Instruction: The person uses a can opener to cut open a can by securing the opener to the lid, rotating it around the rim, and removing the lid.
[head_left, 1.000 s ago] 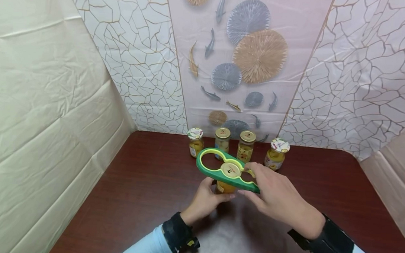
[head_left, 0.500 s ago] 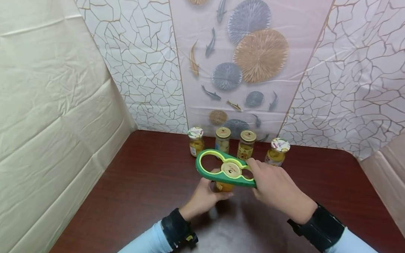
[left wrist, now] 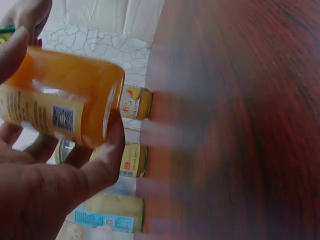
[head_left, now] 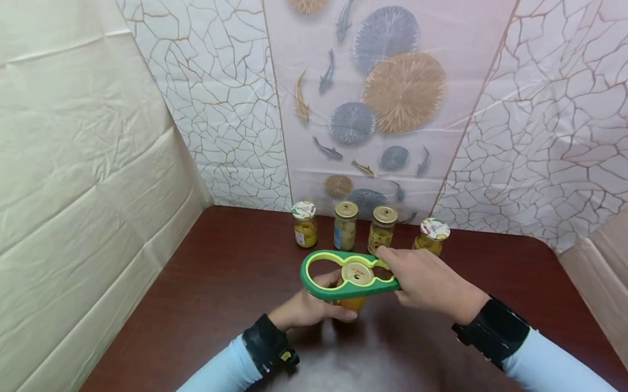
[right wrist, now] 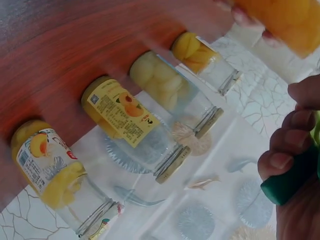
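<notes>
My left hand (head_left: 310, 306) grips a glass jar of orange fruit (left wrist: 65, 95) round its side, with fingers at its base. A gold lid (head_left: 357, 273) tops the jar. Around that lid sits a green jar opener (head_left: 375, 289) with several yellow-lined rings; the lid shows in a middle ring. My right hand (head_left: 430, 281) holds the opener's narrow right end, fingers curled round it, as the right wrist view shows at the green handle end (right wrist: 285, 187). The opener's large ring lies over my left fingers in the head view.
Behind the hands, along the back of the dark red table (head_left: 228, 285), stand several jars: a fruit jar with a patterned lid (head_left: 305, 233), a pale fruit jar (head_left: 345, 229), a yellow-labelled jar (head_left: 381, 236), and another patterned-lid jar (head_left: 430, 243). A patterned cloth (head_left: 233, 118) hangs behind.
My right fingers have closed round the opener's end, where they were looser before. The opener has turned flatter across the view, and both hands with the jar have shifted slightly towards me.
</notes>
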### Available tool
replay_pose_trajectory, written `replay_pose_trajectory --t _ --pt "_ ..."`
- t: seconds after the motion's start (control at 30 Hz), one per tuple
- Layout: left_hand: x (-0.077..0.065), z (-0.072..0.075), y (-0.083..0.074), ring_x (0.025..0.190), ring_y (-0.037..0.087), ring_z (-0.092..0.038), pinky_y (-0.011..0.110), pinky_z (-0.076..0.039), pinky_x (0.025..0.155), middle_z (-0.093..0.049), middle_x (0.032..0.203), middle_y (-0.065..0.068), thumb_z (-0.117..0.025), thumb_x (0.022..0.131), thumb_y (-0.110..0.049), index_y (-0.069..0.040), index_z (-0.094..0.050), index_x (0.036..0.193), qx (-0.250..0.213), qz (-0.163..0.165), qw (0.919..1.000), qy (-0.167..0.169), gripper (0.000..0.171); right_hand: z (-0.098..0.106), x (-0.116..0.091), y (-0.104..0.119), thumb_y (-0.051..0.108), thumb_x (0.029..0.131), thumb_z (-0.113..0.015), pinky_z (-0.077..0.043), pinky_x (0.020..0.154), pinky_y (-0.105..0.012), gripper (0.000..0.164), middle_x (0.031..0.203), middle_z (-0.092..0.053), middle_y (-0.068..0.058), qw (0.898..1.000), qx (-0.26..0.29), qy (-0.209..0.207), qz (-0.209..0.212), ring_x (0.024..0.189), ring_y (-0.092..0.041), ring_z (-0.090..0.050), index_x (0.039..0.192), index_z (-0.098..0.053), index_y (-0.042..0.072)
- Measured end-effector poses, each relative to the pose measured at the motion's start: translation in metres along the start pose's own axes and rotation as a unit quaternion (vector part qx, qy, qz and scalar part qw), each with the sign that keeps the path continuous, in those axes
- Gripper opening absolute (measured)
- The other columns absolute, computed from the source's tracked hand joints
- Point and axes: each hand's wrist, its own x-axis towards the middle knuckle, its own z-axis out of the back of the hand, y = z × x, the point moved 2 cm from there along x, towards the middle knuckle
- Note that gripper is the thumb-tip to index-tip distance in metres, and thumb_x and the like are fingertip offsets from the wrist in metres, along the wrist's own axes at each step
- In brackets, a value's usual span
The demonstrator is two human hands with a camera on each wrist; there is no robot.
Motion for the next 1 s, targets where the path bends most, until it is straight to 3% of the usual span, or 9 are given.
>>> replay_pose_trajectory --t 0.13,0.43,0.57,0.8,1.0 --pt "-0.004 -0.001 0.0 0.124 0.018 -0.06 0.036 -0.049 0.104 -0.061 0.141 0.001 -0.079 0.089 -0.006 -0.025 -0.052 0.147 -0.011 0.0 0.9996 0.028 0.066 -0.004 -0.002 0.0 0.01 0.071 -0.081 -0.046 0.055 -0.027 0.053 0.088 -0.066 0.006 1.0 0.011 0.013 0.001 0.066 -0.006 -0.053 0.118 -0.055 0.014" --pt "-0.002 0.0 0.005 0.125 0.02 -0.059 0.035 -0.049 0.105 -0.059 0.143 0.008 -0.077 0.09 -0.001 -0.019 -0.05 0.149 -0.033 -0.009 0.9987 0.039 0.067 -0.007 -0.002 -0.001 0.007 0.071 -0.079 -0.042 0.053 -0.026 0.048 0.083 -0.062 0.008 1.0 0.013 0.013 -0.002 0.062 -0.006 -0.049 0.111 -0.055 0.016" --pt "-0.002 0.002 0.006 0.126 0.019 -0.059 0.035 -0.048 0.105 -0.06 0.143 0.007 -0.078 0.09 -0.004 -0.02 -0.05 0.148 -0.017 -0.002 0.9993 0.034 0.066 -0.009 -0.001 -0.003 0.011 0.071 -0.08 -0.043 0.053 -0.026 0.051 0.087 -0.065 0.007 1.0 0.001 0.009 -0.004 0.063 -0.006 -0.05 0.117 -0.056 0.014" --pt "-0.008 0.005 0.011 0.131 0.012 -0.055 0.045 -0.04 0.112 -0.058 0.146 -0.009 -0.082 0.088 -0.015 -0.034 -0.053 0.146 0.025 0.056 0.9981 -0.001 0.067 -0.008 -0.003 -0.009 0.006 0.067 -0.076 -0.039 0.048 -0.025 0.052 0.079 -0.059 0.008 1.0 -0.006 -0.014 -0.026 0.055 -0.006 -0.045 0.114 -0.055 0.014" --pt "-0.013 0.01 0.01 0.127 0.014 -0.057 0.045 -0.046 0.106 -0.062 0.138 -0.005 -0.085 0.086 -0.016 -0.03 -0.055 0.142 0.036 0.089 0.9951 -0.026 0.065 -0.008 -0.013 -0.027 0.004 0.067 -0.077 -0.039 0.048 -0.027 0.048 0.072 -0.051 0.007 0.997 -0.007 -0.043 -0.066 0.054 -0.009 -0.043 0.109 -0.054 0.013"
